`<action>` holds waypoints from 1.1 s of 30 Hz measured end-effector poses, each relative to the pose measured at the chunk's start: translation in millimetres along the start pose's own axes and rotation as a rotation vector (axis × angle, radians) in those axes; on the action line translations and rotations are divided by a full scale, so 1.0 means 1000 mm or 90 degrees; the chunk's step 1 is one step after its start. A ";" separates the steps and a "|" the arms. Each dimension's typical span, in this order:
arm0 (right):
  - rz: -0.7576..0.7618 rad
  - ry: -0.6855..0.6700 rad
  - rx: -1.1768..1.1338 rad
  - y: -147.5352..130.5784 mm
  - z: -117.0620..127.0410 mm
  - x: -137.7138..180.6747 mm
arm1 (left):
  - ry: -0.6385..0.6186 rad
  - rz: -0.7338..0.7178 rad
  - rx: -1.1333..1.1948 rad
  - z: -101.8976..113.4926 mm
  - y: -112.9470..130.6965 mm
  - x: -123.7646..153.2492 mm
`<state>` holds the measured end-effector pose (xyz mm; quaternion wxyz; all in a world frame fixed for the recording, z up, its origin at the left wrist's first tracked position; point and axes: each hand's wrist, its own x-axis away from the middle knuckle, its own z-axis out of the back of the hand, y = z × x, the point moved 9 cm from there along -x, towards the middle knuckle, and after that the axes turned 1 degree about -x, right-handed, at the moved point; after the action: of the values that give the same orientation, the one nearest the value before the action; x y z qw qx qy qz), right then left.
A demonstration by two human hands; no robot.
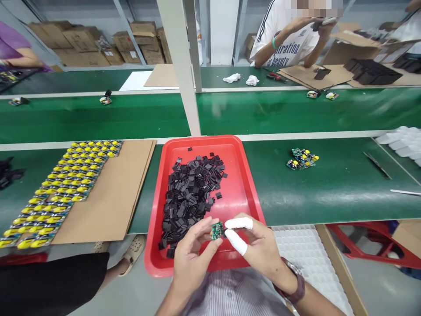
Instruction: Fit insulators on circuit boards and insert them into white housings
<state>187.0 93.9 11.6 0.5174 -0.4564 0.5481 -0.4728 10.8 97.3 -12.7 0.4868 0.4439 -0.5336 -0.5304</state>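
Note:
My left hand (195,250) pinches a small green circuit board (217,231) between thumb and fingers, above the near end of a red tray (248,188). White finger covers sit on the thumb and forefinger of my right hand (255,243). Those two fingertips close on a small black piece (225,232) at the board's right edge; it is mostly hidden, and I cannot tell whether it touches the board. A heap of flat black pieces (189,188) fills the left side of the tray.
Rows of yellow-topped boards (66,184) lie on cardboard (108,188) at left. Several loose boards (301,159) and tweezers (377,165) lie at right. Behind the tray rises a white post (182,66). Across the green conveyor belt (263,112), a person (289,35) handles something.

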 end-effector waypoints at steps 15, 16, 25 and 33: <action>-0.014 -0.001 0.073 -0.003 -0.004 0.001 | -0.039 -0.005 0.009 -0.009 0.010 -0.005; -0.005 0.001 0.085 -0.005 -0.004 0.002 | -0.038 -0.015 -0.013 -0.008 0.011 -0.006; 0.015 -0.017 0.144 -0.010 -0.006 0.004 | -0.028 -0.154 -0.099 -0.007 0.027 -0.002; -0.017 -0.056 0.131 -0.002 -0.007 -0.003 | -0.013 -0.190 -0.161 -0.009 0.033 -0.002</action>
<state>180.3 96.7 13.8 0.5788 -0.4285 0.4675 -0.5127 21.1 100.0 19.6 0.4492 0.4482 -0.3956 -0.6639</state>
